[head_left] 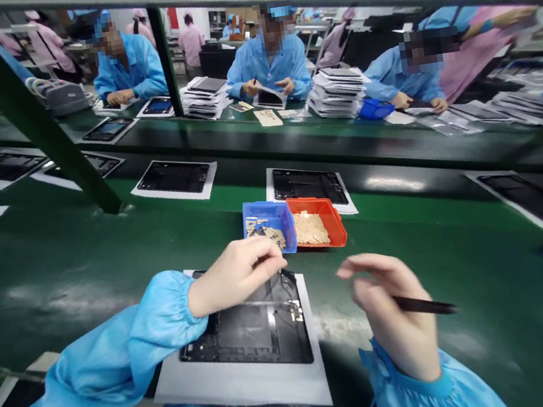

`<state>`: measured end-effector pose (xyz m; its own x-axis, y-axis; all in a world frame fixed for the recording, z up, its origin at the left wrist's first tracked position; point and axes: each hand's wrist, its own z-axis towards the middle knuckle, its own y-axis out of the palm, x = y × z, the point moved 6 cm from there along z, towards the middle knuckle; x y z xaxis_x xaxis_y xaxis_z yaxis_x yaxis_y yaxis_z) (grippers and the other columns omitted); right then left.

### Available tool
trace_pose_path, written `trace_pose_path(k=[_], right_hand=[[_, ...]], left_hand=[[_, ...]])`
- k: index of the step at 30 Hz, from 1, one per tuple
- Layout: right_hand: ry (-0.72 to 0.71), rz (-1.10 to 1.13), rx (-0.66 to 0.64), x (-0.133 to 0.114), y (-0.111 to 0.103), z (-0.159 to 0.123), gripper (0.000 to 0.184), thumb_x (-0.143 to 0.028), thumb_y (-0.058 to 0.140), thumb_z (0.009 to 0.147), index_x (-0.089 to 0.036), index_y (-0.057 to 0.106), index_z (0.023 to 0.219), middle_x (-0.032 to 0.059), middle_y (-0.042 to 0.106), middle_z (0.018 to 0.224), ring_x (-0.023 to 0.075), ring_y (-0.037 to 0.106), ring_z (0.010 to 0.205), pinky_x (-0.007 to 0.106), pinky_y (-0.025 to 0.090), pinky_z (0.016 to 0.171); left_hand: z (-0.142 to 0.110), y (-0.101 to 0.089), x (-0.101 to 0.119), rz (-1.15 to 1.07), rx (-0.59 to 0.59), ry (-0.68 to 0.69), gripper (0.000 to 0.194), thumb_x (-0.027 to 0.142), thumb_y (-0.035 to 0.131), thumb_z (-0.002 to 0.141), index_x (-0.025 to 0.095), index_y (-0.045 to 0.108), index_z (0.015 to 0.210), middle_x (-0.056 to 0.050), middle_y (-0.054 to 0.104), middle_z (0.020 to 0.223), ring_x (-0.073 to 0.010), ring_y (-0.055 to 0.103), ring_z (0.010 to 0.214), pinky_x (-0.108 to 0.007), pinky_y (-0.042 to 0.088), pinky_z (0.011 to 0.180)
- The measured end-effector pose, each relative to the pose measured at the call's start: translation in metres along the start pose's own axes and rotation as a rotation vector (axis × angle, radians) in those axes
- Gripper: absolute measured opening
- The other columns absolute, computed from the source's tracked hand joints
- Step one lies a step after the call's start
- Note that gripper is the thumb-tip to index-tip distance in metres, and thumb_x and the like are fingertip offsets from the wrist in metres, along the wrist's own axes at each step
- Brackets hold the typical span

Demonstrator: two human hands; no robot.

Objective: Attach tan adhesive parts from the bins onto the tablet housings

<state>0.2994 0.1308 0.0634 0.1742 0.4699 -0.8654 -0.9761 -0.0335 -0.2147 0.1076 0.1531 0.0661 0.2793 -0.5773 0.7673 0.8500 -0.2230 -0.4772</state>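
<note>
A black tablet back housing [249,331] lies on a white sheet [241,386] in front of me, with small parts and a cable along its right side. My left hand [241,272] hovers over its far edge, close to the blue bin. Thumb and fingers are pinched together there, and what they hold, if anything, cannot be made out. Right of the housing, my right hand [394,307] is raised and blurred by motion. A slim black pen-like tool [424,305] is held in it, sticking out to the right; its exact kind is unclear.
A blue bin [267,207] and a red bin [338,224] with small tan pieces stand beyond the housing. More housings [174,177] on white sheets lie along the dark belt [394,183]. A slanted green post [30,109] rises at left. Co-workers [265,56] sit opposite.
</note>
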Motion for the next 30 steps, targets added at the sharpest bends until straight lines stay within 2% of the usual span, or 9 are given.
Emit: trace_pose_path(k=[1, 3, 5, 9, 12, 17, 21, 24, 30], right_hand=[[-0.045, 0.062, 0.087, -0.003, 0.000, 0.000, 0.026, -0.044, 0.052, 0.087, -0.024, 0.064, 0.098, 0.0045, 0.060, 0.092, 0.0105, 0.048, 0.057, 0.024, 0.037, 0.049], [-0.099, 0.115, 0.192, -0.007, 0.006, -0.003, 0.048, -0.059, 0.039, 0.089, -0.020, 0.067, 0.081, 0.0057, 0.058, 0.079, 0.0145, 0.051, 0.063, 0.027, 0.040, 0.053], [-0.086, 0.103, 0.239, -0.007, 0.016, -0.009, 0.055, -0.065, 0.040, 0.086, -0.018, 0.067, 0.073, 0.0034, 0.053, 0.063, 0.0137, 0.049, 0.056, 0.027, 0.038, 0.049], [0.041, -0.015, 0.296, -0.004, 0.034, -0.025, 0.023, -0.040, 0.068, 0.079, -0.020, 0.069, 0.090, 0.0011, 0.061, 0.067, 0.0127, 0.055, 0.053, 0.025, 0.044, 0.048], [0.067, -0.182, 0.295, -0.011, 0.043, -0.031, 0.020, -0.031, 0.070, 0.078, -0.023, 0.069, 0.097, 0.0021, 0.066, 0.075, 0.0150, 0.062, 0.059, 0.029, 0.052, 0.059], [-0.014, -0.337, 0.230, -0.020, 0.056, -0.026, 0.020, -0.027, 0.069, 0.077, -0.024, 0.070, 0.097, 0.0033, 0.068, 0.079, 0.0184, 0.065, 0.065, 0.034, 0.054, 0.068], [0.052, -0.094, 0.190, -0.007, 0.062, -0.018, 0.014, -0.030, 0.062, 0.084, -0.023, 0.068, 0.095, 0.0018, 0.065, 0.074, 0.0155, 0.062, 0.062, 0.028, 0.052, 0.060], [0.083, 0.117, 0.107, 0.001, 0.071, -0.013, 0.013, -0.030, 0.058, 0.087, -0.025, 0.067, 0.096, 0.0010, 0.064, 0.077, 0.0143, 0.061, 0.066, 0.027, 0.051, 0.064], [0.113, 0.155, 0.055, 0.002, 0.082, -0.005, 0.014, -0.030, 0.059, 0.085, -0.024, 0.069, 0.094, 0.0025, 0.064, 0.076, 0.0146, 0.060, 0.062, 0.028, 0.052, 0.061]], left_hand=[[-0.004, -0.009, -0.003, 0.019, 0.064, -0.039, 0.025, 0.028, 0.044, 0.092, 0.016, 0.052, 0.072, 0.000, 0.054, 0.070, -0.0106, 0.051, 0.066, -0.022, 0.041, 0.065], [-0.012, -0.020, -0.006, 0.030, 0.121, -0.084, 0.024, 0.026, 0.043, 0.092, 0.016, 0.051, 0.072, 0.001, 0.053, 0.069, -0.0102, 0.050, 0.065, -0.021, 0.041, 0.063], [-0.017, -0.024, -0.006, 0.031, 0.141, -0.099, 0.019, 0.022, 0.046, 0.089, 0.016, 0.052, 0.072, 0.001, 0.053, 0.069, -0.0093, 0.049, 0.063, -0.020, 0.040, 0.059], [-0.022, -0.030, -0.005, 0.045, 0.182, -0.100, 0.011, 0.016, 0.053, 0.082, 0.016, 0.052, 0.071, 0.003, 0.052, 0.066, -0.0067, 0.044, 0.055, -0.018, 0.037, 0.052], [-0.026, -0.036, -0.002, 0.051, 0.199, -0.089, 0.011, 0.015, 0.053, 0.081, 0.016, 0.053, 0.070, 0.003, 0.052, 0.066, -0.0064, 0.044, 0.055, -0.018, 0.037, 0.052], [-0.031, -0.043, 0.001, 0.026, 0.198, -0.072, 0.011, 0.014, 0.053, 0.080, 0.016, 0.053, 0.069, 0.003, 0.053, 0.066, -0.0067, 0.045, 0.057, -0.018, 0.037, 0.053], [-0.035, -0.045, 0.002, -0.011, 0.173, -0.065, 0.009, 0.013, 0.052, 0.080, 0.016, 0.054, 0.071, 0.002, 0.055, 0.068, -0.0065, 0.046, 0.057, -0.018, 0.038, 0.053], [-0.037, -0.046, 0.001, -0.036, 0.149, -0.070, 0.009, 0.011, 0.051, 0.079, 0.016, 0.054, 0.072, 0.002, 0.055, 0.068, -0.0065, 0.045, 0.058, -0.018, 0.037, 0.053], [-0.039, -0.048, -0.003, -0.076, 0.147, -0.063, 0.009, 0.010, 0.052, 0.079, 0.016, 0.053, 0.072, 0.003, 0.054, 0.068, -0.0061, 0.046, 0.058, -0.017, 0.038, 0.054]])
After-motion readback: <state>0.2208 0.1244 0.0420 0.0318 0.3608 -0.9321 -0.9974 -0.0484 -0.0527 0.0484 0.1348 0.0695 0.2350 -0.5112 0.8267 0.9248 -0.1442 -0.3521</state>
